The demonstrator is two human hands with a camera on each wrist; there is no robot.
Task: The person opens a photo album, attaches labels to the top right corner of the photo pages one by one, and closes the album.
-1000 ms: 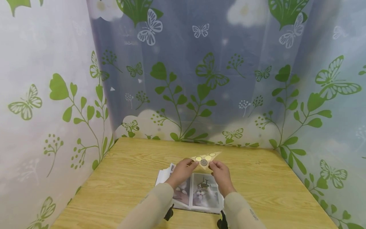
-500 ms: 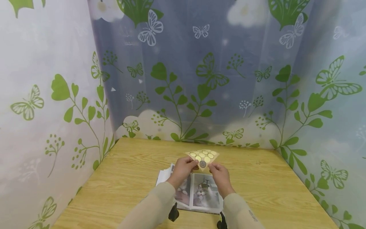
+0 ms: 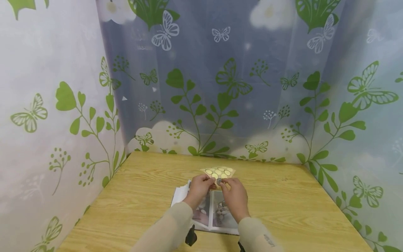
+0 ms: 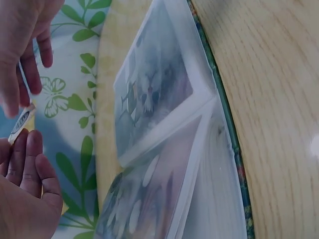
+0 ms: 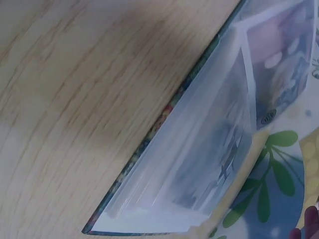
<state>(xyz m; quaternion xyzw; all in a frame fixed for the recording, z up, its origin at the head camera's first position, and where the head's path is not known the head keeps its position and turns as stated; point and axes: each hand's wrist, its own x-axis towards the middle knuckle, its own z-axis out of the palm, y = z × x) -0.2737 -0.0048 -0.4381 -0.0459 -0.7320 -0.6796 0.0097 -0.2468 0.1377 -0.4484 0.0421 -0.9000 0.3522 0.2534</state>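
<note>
A yellow sticker sheet (image 3: 219, 171) with round stickers is held up over an open photo album (image 3: 217, 213) that lies on the wooden table (image 3: 132, 196). My left hand (image 3: 208, 180) pinches the sheet's lower left edge. Close beside it, my right hand (image 3: 224, 182) pinches the lower corner at a grey round sticker (image 3: 219, 181). In the left wrist view the left hand (image 4: 25, 189) and right hand (image 4: 22, 55) meet at the sheet's edge (image 4: 22, 122), beside the album (image 4: 169, 149). The right wrist view shows the album's plastic pages (image 5: 214, 149) and one fingertip (image 5: 311, 221).
Curtains with green leaf and butterfly prints (image 3: 220, 91) close off the table's back and both sides. Bare wood shows to the left (image 3: 126, 203) and right (image 3: 299, 203) of the album. The album's pages show cat photos.
The sheet has tilted and dropped a little toward me. My right hand has slid left along it to the grey sticker beside my left hand.
</note>
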